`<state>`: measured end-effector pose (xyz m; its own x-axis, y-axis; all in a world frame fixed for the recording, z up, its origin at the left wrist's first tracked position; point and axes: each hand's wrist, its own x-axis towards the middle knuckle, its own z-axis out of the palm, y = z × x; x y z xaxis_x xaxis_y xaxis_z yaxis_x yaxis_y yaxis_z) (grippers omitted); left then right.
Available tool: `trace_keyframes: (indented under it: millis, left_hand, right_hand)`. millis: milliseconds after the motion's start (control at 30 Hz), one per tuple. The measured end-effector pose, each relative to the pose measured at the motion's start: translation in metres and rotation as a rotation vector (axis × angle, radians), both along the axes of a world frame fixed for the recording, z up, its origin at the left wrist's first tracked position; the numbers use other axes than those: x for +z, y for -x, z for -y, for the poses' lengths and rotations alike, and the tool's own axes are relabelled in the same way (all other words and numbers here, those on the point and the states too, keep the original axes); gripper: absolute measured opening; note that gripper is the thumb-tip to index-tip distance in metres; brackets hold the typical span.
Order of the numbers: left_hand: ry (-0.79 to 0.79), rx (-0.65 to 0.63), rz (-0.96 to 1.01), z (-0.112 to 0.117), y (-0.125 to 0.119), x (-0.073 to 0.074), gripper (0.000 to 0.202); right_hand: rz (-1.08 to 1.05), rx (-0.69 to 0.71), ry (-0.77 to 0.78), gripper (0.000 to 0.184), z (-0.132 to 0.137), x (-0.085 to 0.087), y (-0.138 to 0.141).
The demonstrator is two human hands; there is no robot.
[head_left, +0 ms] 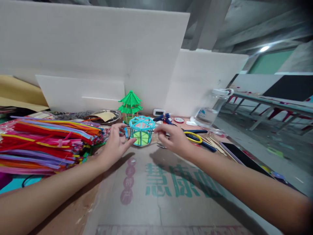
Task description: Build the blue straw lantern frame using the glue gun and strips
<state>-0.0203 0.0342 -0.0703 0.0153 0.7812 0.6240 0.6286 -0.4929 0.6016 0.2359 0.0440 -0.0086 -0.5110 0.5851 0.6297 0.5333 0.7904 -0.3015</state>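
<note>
From where I stand, the little blue frame [141, 123] with its light-green base sits near the centre of the picture, directly between the two hands. It is a squat drum, wider than tall, with its posts upright, so no long axis runs toward either side. The left hand [118, 142] seems the nearer: its thumb reaches the frame's lower left edge, though I cannot tell whether it touches. Those fingers are spread and curved, with a small blue piece [126, 132] showing in their gap. The right hand [172, 137] is just beside the frame's right rim, its fingers bent toward the thumb; whether they pinch anything, I cannot tell.

Under the forearms, a printed sheet [137, 217] covers much of the brown table [66, 212]. Bright fuzzy stems [49, 143] are heaped at the left of the frame, and a green-roofed model [131, 101] stands just behind the blue one. White panels [93, 42] wall off the back; at right, a bare concrete room holds another table [264, 101].
</note>
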Motion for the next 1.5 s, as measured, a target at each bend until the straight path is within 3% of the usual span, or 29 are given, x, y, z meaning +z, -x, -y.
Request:
trace_keyframes:
  millis: [67,167,267,333,500,633,833,1000,1167,1267,1500]
  left_hand:
    - [0.120,-0.009,0.023,0.004,-0.001,-0.013,0.058]
    - [0.174,-0.058,-0.019,0.000,-0.003,-0.015,0.046]
    - [0.183,-0.132,-0.101,-0.010,-0.003,-0.012,0.027]
    - [0.179,-0.171,-0.139,-0.014,-0.001,-0.011,0.026]
    - [0.169,-0.247,-0.159,-0.008,0.002,-0.010,0.029]
    - [0.167,-0.297,-0.188,-0.002,0.002,-0.009,0.029]
    - [0.155,-0.322,-0.223,0.000,0.002,-0.010,0.029]
    - [0.158,-0.336,-0.253,0.003,0.001,-0.008,0.031]
    - [0.150,-0.364,-0.251,0.002,0.001,-0.008,0.032]
    - [0.156,-0.389,-0.248,0.000,0.001,-0.010,0.032]
    - [0.155,-0.411,-0.256,0.001,0.000,-0.009,0.028]
  right_hand:
    - [0.040,0.061,0.044,0.024,0.006,-0.021,-0.001]
    - [-0.012,0.012,0.188,0.029,0.009,-0.046,-0.004]
    - [-0.138,-0.051,0.324,0.028,0.006,-0.058,-0.007]
    - [-0.201,-0.047,0.366,0.023,0.005,-0.060,-0.008]
    - [-0.132,-0.034,0.297,0.015,0.014,-0.057,-0.008]
    - [0.086,0.074,0.013,0.021,0.027,-0.052,-0.008]
    - [0.095,0.179,-0.307,0.022,0.047,-0.038,-0.010]
    - [-0.085,0.117,-0.267,0.010,0.055,-0.019,-0.007]
    - [-0.136,0.062,-0.241,0.022,0.044,-0.003,-0.010]
    - [-0.138,0.021,-0.257,0.008,0.035,0.000,-0.013]
    - [0.030,0.045,-0.200,0.024,0.037,-0.007,-0.012]
